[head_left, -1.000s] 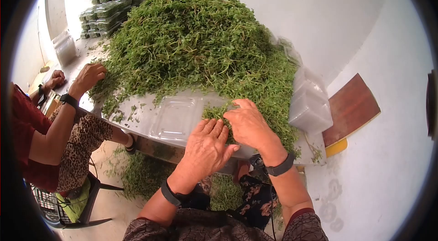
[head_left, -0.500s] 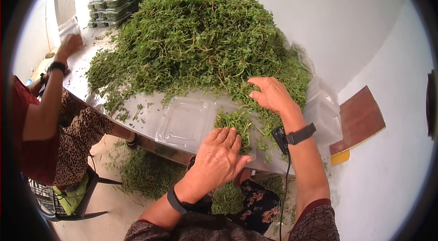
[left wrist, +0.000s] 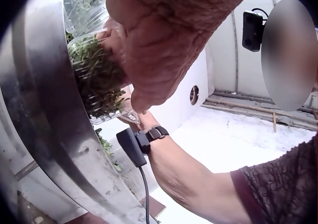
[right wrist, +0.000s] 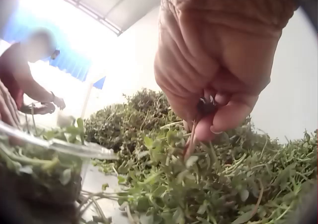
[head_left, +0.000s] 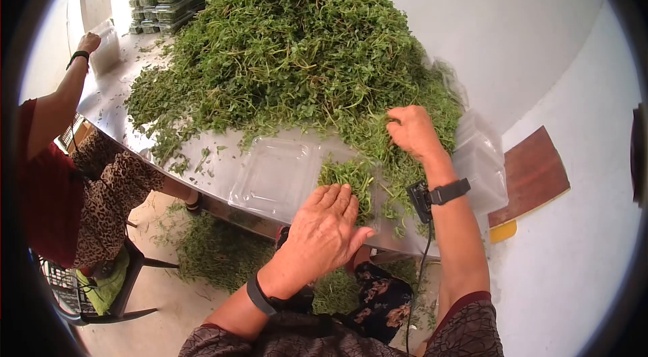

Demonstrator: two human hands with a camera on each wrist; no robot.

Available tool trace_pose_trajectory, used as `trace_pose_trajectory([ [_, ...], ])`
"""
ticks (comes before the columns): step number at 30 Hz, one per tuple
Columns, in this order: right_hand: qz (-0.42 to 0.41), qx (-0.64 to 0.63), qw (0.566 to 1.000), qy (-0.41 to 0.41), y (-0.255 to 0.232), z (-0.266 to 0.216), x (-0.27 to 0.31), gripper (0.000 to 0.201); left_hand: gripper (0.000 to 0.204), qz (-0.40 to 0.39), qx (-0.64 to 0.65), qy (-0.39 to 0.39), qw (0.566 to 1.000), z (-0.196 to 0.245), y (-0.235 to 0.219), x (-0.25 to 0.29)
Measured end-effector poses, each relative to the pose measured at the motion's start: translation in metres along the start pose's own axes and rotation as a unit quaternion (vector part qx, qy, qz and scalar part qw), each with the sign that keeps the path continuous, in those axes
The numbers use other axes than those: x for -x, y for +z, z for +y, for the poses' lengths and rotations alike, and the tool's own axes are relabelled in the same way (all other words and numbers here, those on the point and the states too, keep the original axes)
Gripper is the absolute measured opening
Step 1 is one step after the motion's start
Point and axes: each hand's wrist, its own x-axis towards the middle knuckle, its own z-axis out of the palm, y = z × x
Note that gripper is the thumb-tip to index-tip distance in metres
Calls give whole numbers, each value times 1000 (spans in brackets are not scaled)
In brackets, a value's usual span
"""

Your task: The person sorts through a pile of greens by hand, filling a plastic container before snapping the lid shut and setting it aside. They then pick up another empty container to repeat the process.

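A clear plastic clamshell box stands at the table's front edge, its base filled with leafy green sprigs point(head_left: 347, 173) and its lid point(head_left: 275, 174) lying open on the left. My left hand point(head_left: 322, 225) rests on those sprigs with straight fingers and the thumb spread out. In the left wrist view the box's clear wall point(left wrist: 92, 87) shows the greens packed inside. To the right, my right hand point(head_left: 413, 131) reaches into the low side of a large heap of greens point(head_left: 290, 53). Its thumb and curled fingers pinch thin stems point(right wrist: 191, 143) in the right wrist view.
Filled boxes point(head_left: 177, 2) are stacked at the back left. Nested clear boxes point(head_left: 478, 161) stand at the right edge, near a reddish-brown board point(head_left: 530, 174). Another person's hand point(head_left: 90, 42) touches a stack of clear plastic point(head_left: 106, 53) at the far left. Loose leaves lie on the metal table point(head_left: 202, 178).
My right hand has moved from the box rightward to the heap, and its fingers have closed on stems. My left hand stays on the sprigs. The other person's hand has moved to the clear stack.
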Motion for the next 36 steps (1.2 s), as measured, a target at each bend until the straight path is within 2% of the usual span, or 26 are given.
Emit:
trace_pose_trajectory([
  [1, 0, 2, 1000, 1, -5, 1, 4, 16, 51, 1, -2, 0, 1000, 0, 0, 0],
  [3, 57, -172, 981, 68, -11, 4, 14, 14, 51, 4, -4, 0, 1000, 0, 1, 0],
  [5, 46, -171, 981, 78, -20, 5, 19, 12, 52, 6, -16, 0, 1000, 1, 2, 0],
  [7, 60, -283, 939, 185, -33, -5, 26, 11, 51, 7, -15, 0, 1000, 1, 2, 0],
  [8, 55, -299, 932, 198, -39, -8, 30, 14, 51, 7, -15, 0, 1000, 1, 2, 0],
  [9, 57, -299, 932, 199, -44, -10, 33, 14, 51, 7, -15, 1, 1000, 1, 2, 0],
  [11, 95, -377, 903, 185, -50, -12, 39, 18, 51, 17, -11, 2, 1000, 1, 2, 0],
  [15, 82, -387, 899, 185, -52, 1, 47, 21, 50, 17, -10, 1, 1000, 1, 2, 1],
  [18, 106, -368, 906, 180, -55, 2, 56, 20, 49, 23, -8, 3, 1000, 1, 2, 0],
  [20, 153, -468, 854, 167, -61, 4, 64, 17, 48, 28, -4, 9, 1000, 1, 1, 0],
  [24, 124, -522, 827, 170, -52, -12, 84, 15, 49, 34, -5, 8, 999, 1, 4, 0],
  [26, 148, -599, 769, 166, -47, -24, 96, 15, 50, 31, 0, 0, 1000, 0, 7, 1],
  [27, 148, -601, 767, 168, -44, -29, 102, 15, 50, 27, 0, 1, 1000, 0, 8, 1],
  [29, 151, -643, 730, 173, -38, -41, 112, 17, 52, 45, 17, -11, 999, 0, 7, 1],
  [31, 160, -647, 722, 184, -38, -56, 120, 16, 51, 40, 41, -29, 998, 2, 5, 3],
  [33, 185, -660, 702, 192, -37, -67, 125, 15, 51, 121, 83, -17, 989, 4, 0, 7],
  [36, 201, -654, 710, 167, -36, -74, 129, 16, 45, 152, 89, -29, 984, 6, -11, 21],
])
